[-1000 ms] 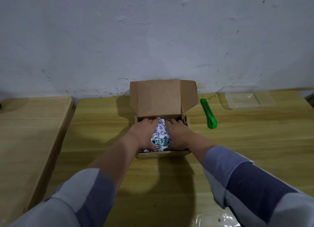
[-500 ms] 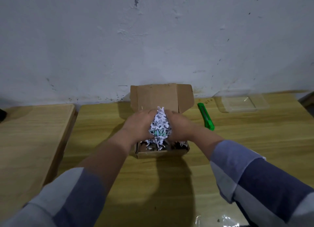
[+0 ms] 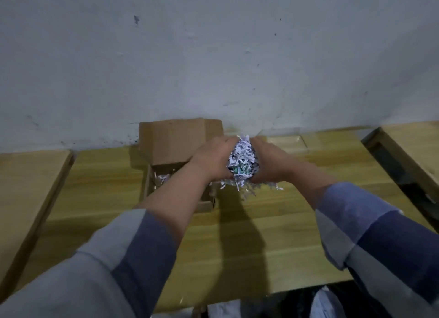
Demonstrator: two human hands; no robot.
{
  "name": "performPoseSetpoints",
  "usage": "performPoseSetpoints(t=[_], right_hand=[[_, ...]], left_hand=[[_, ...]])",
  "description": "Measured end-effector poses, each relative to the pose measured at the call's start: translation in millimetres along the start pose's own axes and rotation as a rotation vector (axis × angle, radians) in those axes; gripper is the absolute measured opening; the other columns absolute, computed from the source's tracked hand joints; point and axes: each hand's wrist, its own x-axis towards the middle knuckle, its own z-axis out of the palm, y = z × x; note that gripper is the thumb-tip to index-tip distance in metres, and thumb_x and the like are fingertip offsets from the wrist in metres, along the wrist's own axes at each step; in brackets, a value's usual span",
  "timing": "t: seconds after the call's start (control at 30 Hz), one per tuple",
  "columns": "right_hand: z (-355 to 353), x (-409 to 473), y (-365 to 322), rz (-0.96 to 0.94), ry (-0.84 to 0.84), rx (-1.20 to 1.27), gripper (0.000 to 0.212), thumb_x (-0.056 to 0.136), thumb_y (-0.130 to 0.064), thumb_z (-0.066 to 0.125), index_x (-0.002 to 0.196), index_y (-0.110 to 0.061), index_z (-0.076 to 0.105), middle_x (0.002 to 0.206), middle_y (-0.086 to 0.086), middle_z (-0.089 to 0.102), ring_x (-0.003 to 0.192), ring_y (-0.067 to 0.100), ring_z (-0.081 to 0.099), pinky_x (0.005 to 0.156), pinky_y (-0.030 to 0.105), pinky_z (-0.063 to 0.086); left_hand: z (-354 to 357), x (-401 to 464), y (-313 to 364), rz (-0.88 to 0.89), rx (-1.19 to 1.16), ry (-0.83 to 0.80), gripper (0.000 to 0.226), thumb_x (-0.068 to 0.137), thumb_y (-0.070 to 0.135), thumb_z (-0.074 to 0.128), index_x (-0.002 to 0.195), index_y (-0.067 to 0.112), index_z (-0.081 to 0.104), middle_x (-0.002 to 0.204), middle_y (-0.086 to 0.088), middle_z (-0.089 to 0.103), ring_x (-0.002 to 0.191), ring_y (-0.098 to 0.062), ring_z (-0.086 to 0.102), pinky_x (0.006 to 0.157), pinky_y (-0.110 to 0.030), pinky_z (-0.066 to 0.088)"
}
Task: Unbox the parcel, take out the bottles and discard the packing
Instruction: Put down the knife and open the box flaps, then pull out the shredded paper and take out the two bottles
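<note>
Cardboard box (image 3: 166,165) open at 10 o'clock; left hand (image 3: 213,160) and right hand (image 3: 268,165) clasp shredded-paper packing (image 3: 241,160) clear of it, bottles unseen, discard pending.

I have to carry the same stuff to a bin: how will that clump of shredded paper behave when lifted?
Likely loose and floppy: strands of the shredded paper dangle below the left hand and right hand. It probably sheds, since bits lie in the cardboard box. Seemingly light, needing a two-sided grip.
</note>
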Motion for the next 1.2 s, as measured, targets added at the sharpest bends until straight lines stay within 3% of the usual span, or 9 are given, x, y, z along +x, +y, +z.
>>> performPoseSetpoints(t=[0.13,0.33,0.5,0.67,0.77,0.9,0.97,1.03,1.2], right_hand=[[23.2,-37.3,51.9,0.059,-0.072,0.069,0.084,0.061,-0.030,0.079,0.132,-0.012,0.039,0.121,0.012,0.059,0.108,0.032,0.058,0.088,0.036,0.049],[71.9,-75.9,106.0,0.100,-0.041,0.111,0.088,0.066,-0.036,0.079,0.136,-0.007,0.035,0.122,0.017,0.055,0.112,0.035,0.051,0.091,0.035,0.040],[93.3,-87.3,129.3,0.219,0.058,0.225,0.093,0.064,-0.033,0.079,0.141,-0.011,0.032,0.129,0.015,0.049,0.119,0.036,0.046,0.098,0.038,0.039],[73.5,-92.1,124.5,0.241,-0.094,0.378,0.105,0.065,-0.028,0.084,0.148,-0.015,0.020,0.141,0.011,0.030,0.130,0.028,0.040,0.110,0.034,0.033],[47.0,-96.8,127.5,0.222,-0.283,0.561,0.081,0.070,-0.024,0.082,0.139,-0.015,0.040,0.130,0.003,0.050,0.122,0.022,0.050,0.099,0.029,0.041],[37.5,-88.9,141.5,0.345,-0.001,0.437,0.034,0.087,-0.028,0.061,0.122,-0.025,0.061,0.125,0.003,0.063,0.116,0.029,0.057,0.096,0.035,0.046],[44.3,-86.1,139.8,0.351,0.069,0.398,0.031,0.091,-0.023,0.053,0.120,-0.028,0.062,0.123,0.005,0.064,0.116,0.031,0.055,0.097,0.036,0.046],[54.7,-86.0,133.5,0.324,0.031,0.476,0.034,0.094,-0.019,0.052,0.127,-0.023,0.057,0.117,0.005,0.064,0.110,0.027,0.059,0.086,0.027,0.045],[71.0,-84.9,129.8,0.384,0.139,0.581,0.021,0.085,-0.013,0.067,0.105,-0.012,0.068,0.095,0.005,0.068,0.078,0.014,0.059,0.068,0.016,0.041]], left_hand=[[50.2,-0.3,50.4,-0.047,-0.014,-0.097,0.084,0.068,0.026,0.080,0.140,0.017,0.039,0.135,-0.007,0.049,0.126,-0.029,0.045,0.099,-0.042,0.043],[119.0,-7.1,91.7,-0.118,-0.014,-0.152,0.087,0.072,0.015,0.075,0.146,0.023,0.029,0.140,-0.001,0.043,0.130,-0.025,0.039,0.100,-0.041,0.043],[135.8,4.2,111.9,-0.133,0.175,-0.068,0.080,0.081,0.010,0.061,0.148,0.030,0.022,0.151,0.006,0.033,0.140,-0.017,0.028,0.110,-0.034,0.022],[132.0,-0.8,117.8,-0.221,0.228,-0.107,0.094,0.080,0.014,0.067,0.151,0.030,0.008,0.161,0.006,0.009,0.148,-0.018,0.005,0.118,-0.048,0.006],[120.6,-10.3,120.0,-0.249,0.055,-0.152,0.090,0.076,0.018,0.065,0.150,0.031,0.015,0.161,0.008,0.003,0.148,-0.016,-0.001,0.118,-0.055,-0.002],[123.1,-18.0,128.2,-0.305,-0.138,0.102,0.047,0.087,0.026,0.054,0.133,0.033,0.045,0.150,0.006,0.033,0.141,-0.018,0.021,0.118,-0.052,0.009],[134.4,-17.7,134.4,-0.346,-0.138,0.169,0.033,0.093,0.046,0.046,0.122,0.033,0.054,0.138,0.009,0.044,0.133,-0.018,0.032,0.115,-0.046,0.017],[147.0,-17.9,139.2,-0.420,-0.128,0.151,0.040,0.089,0.060,0.044,0.117,0.033,0.055,0.133,0.011,0.047,0.128,-0.016,0.035,0.110,-0.040,0.023],[152.3,-29.7,135.4,-0.459,-0.181,0.141,0.026,0.084,0.042,0.057,0.106,0.028,0.053,0.125,0.010,0.047,0.117,-0.017,0.042,0.098,-0.039,0.037]])
